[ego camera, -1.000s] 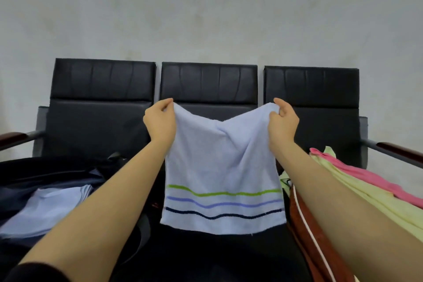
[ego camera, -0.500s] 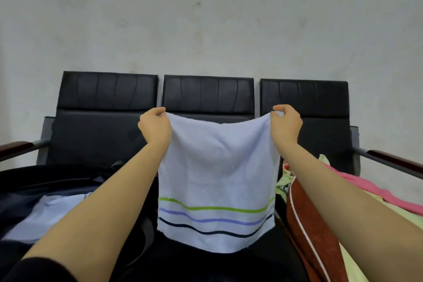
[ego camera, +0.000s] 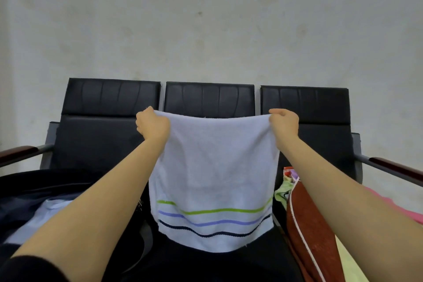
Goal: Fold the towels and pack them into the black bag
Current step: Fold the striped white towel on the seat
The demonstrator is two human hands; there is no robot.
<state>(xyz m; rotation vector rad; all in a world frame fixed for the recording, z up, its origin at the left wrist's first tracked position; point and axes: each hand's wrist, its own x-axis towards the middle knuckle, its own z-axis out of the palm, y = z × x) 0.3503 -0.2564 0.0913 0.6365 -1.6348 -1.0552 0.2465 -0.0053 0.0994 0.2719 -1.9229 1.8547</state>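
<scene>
Centre frame, I've got the pale blue towel [ego camera: 212, 171] held up and hanging flat in front of the middle seat of a black three-seat bench [ego camera: 209, 98]. Left hand [ego camera: 153, 125] pinches the towel's upper left corner, fingers curled over the top edge; right hand [ego camera: 283, 122] pinches the upper right corner the same way. Both forearms run up from the lower corners of the frame, and a black sleeve [ego camera: 27, 269] shows at the lower left edge. Top edge of the towel is pulled nearly straight between the two hands, with a slight sag in the middle. Three stripes cross the lower part of the towel: green on top, light purple below it, dark navy lowest, close to the bottom hem. Bottom hem hangs free, just over the dark surface at lower centre. Lower left of the frame: the black bag [ego camera: 57, 188] sits on the left seat, open, with a folded pale blue towel [ego camera: 43, 217] lying inside it, partly hidden by my left forearm. Lower right: a red cloth with white piping [ego camera: 309, 224] lies beside the hanging towel, with a pile of other towels around it, a pink one [ego camera: 389, 206] past my right forearm, a pale yellow one [ego camera: 350, 263] at the bottom right, and a bit of light green cloth [ego camera: 282, 192] at the red cloth's left edge. Wooden armrests [ego camera: 18, 153] stick out at both ends of the bench. Upper half of the frame is a plain, stained white wall [ego camera: 206, 18].
</scene>
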